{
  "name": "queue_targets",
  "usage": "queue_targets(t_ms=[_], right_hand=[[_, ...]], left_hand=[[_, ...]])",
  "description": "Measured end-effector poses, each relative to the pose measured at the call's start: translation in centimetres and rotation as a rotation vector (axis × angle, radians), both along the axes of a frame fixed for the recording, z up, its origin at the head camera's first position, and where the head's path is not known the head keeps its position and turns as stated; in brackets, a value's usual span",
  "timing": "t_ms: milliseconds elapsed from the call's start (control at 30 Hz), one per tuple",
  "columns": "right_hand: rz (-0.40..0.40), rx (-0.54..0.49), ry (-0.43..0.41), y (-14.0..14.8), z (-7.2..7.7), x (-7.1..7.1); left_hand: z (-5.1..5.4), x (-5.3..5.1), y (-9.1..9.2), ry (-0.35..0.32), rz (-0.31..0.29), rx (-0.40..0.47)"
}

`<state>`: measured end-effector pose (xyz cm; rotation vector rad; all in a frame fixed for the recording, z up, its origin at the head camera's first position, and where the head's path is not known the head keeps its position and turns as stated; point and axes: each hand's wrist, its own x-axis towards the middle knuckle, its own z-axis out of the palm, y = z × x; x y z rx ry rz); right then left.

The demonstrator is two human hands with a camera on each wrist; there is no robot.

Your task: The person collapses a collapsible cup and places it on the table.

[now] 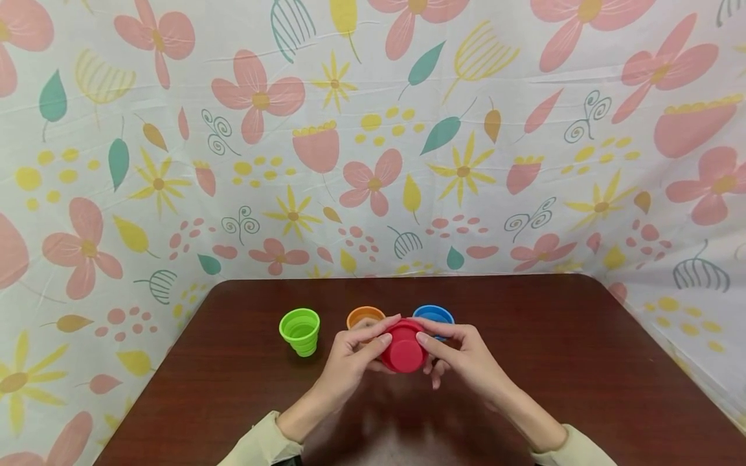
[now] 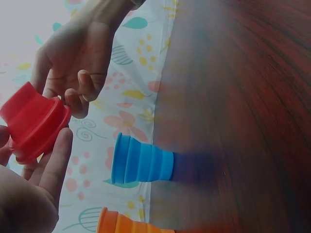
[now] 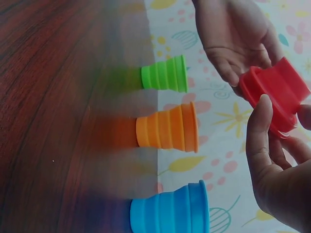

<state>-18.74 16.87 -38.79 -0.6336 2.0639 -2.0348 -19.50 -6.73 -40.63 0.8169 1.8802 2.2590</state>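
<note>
A red ribbed cup (image 1: pixel 406 353) is held above the table between both hands, its round base facing the head camera. The left hand (image 1: pixel 348 362) pinches its left side with thumb and fingers; the right hand (image 1: pixel 466 362) pinches the right side the same way. In the left wrist view the red cup (image 2: pixel 36 121) looks partly folded, its rings bunched near the rim. From the right wrist, the red cup (image 3: pixel 277 94) shows tilted, with fingertips along its rim. Some fingers are hidden behind it.
On the dark brown table (image 1: pixel 233 388) stand a green cup (image 1: pixel 300 330) at the left, an orange cup (image 1: pixel 365 315) behind the hands and a blue cup (image 1: pixel 434 314) right of it. A flower-patterned cloth (image 1: pixel 373 129) hangs behind the table and along its sides.
</note>
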Motion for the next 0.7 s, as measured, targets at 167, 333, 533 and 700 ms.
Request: queue_targets(t_ms=[167,333,533,700], right_hand=[[-0.012,0.007,0.005,-0.02,0.05,-0.02],[-0.015,0.024,0.008,0.11,0.0,-0.04],[-0.02,0.039,0.042,0.04,-0.02,-0.07],[-0.022,0.049,0.052,0.03,-0.03,-0.12]], left_hand=[[0.14,0.06,0.15,-0.011,0.006,0.014],[0.32,0.2,0.16,-0.026,0.029,-0.001],[0.22,0.03,0.1,0.006,0.047,-0.026],[0.09,-0.04,0.09,0.043,0.058,-0.042]])
